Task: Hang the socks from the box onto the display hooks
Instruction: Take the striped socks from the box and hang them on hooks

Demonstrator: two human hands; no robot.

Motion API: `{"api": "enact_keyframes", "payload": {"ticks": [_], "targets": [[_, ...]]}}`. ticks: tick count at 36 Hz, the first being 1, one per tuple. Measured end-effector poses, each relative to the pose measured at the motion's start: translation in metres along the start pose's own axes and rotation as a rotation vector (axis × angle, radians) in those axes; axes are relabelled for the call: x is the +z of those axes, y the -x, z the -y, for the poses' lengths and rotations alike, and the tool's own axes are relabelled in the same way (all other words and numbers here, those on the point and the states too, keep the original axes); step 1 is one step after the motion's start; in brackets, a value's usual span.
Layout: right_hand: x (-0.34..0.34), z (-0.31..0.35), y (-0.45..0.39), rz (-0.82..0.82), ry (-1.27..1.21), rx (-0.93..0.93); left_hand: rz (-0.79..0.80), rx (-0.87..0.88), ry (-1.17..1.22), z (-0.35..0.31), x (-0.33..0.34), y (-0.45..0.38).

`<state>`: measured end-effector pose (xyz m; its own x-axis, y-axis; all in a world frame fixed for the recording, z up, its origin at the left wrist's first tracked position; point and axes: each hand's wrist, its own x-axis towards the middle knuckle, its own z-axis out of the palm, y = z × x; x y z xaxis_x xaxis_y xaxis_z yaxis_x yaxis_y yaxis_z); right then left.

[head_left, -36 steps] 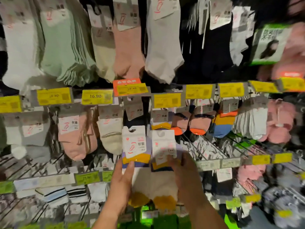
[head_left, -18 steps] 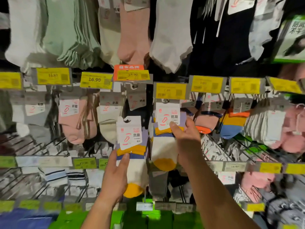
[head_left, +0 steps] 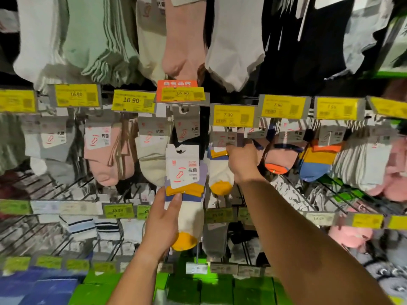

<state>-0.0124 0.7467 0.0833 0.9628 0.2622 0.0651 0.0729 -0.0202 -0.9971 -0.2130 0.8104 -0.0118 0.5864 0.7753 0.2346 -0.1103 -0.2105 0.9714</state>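
Note:
My left hand (head_left: 161, 223) holds a cream sock pair (head_left: 189, 208) with orange and blue bands, a yellow toe and a white card, upright in front of the rack. My right hand (head_left: 242, 160) reaches further in and pinches a second, matching sock pair (head_left: 219, 172) by its top, right under the yellow 7.99 price tag (head_left: 232, 115). That pair's card sits up at the hook behind the tag; the hook itself is hidden. No box is in view.
Rows of hanging socks fill the wall: pink (head_left: 110, 159) and cream pairs to the left, orange and blue pairs (head_left: 317, 161) to the right, larger socks above. Metal hook prongs (head_left: 308, 194) jut out toward me lower down. Green boxes (head_left: 198, 289) line the bottom shelf.
My right hand has carried its sock pair up and deeper into the rack, under the 7.99 tag. My left hand has stayed below with the other pair.

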Motion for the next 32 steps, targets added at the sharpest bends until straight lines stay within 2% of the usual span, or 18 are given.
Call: {"api": "enact_keyframes", "payload": {"ticks": [2, 4, 6, 7, 10, 11, 13, 15, 17, 22, 25, 29, 32], "targets": [[0.005, 0.002, -0.013, 0.016, 0.089, 0.029, 0.006, 0.025, -0.008, -0.002, 0.001, 0.000], [0.011, -0.006, -0.032, 0.103, 0.251, 0.012, 0.014, 0.032, 0.001, -0.003, 0.001, 0.000], [0.013, -0.009, -0.031, 0.048, 0.097, 0.032, 0.011, 0.042, 0.019, -0.003, 0.001, 0.000], [0.011, -0.010, -0.026, 0.030, 0.124, 0.014, 0.012, 0.049, 0.021, -0.004, 0.001, 0.000], [0.000, -0.016, 0.018, -0.123, 0.167, -0.206, 0.017, 0.056, 0.037, -0.004, 0.001, -0.001], [-0.002, -0.022, 0.038, -0.143, 0.114, -0.276, 0.016, 0.062, 0.044, -0.004, 0.001, -0.002], [0.000, -0.039, 0.077, -0.030, 0.084, -0.319, 0.009, 0.076, 0.058, -0.003, 0.004, -0.003], [0.006, -0.055, 0.108, 0.120, 0.076, -0.255, 0.001, 0.088, 0.063, -0.003, 0.009, -0.005], [0.011, -0.064, 0.122, 0.185, -0.005, -0.163, 0.014, 0.084, 0.064, -0.005, 0.016, -0.005], [0.009, -0.061, 0.109, 0.168, -0.003, -0.129, 0.033, 0.012, 0.146, -0.001, 0.022, -0.015], [0.001, -0.067, 0.104, 0.166, -0.123, -0.049, -0.008, -0.059, 0.208, 0.002, 0.024, -0.020], [-0.007, -0.069, 0.106, 0.214, -0.316, 0.071, -0.001, -0.030, 0.195, 0.003, 0.029, -0.017], [-0.007, -0.067, 0.106, 0.222, -0.325, 0.119, -0.011, 0.011, 0.137, 0.006, 0.030, -0.017]]}}
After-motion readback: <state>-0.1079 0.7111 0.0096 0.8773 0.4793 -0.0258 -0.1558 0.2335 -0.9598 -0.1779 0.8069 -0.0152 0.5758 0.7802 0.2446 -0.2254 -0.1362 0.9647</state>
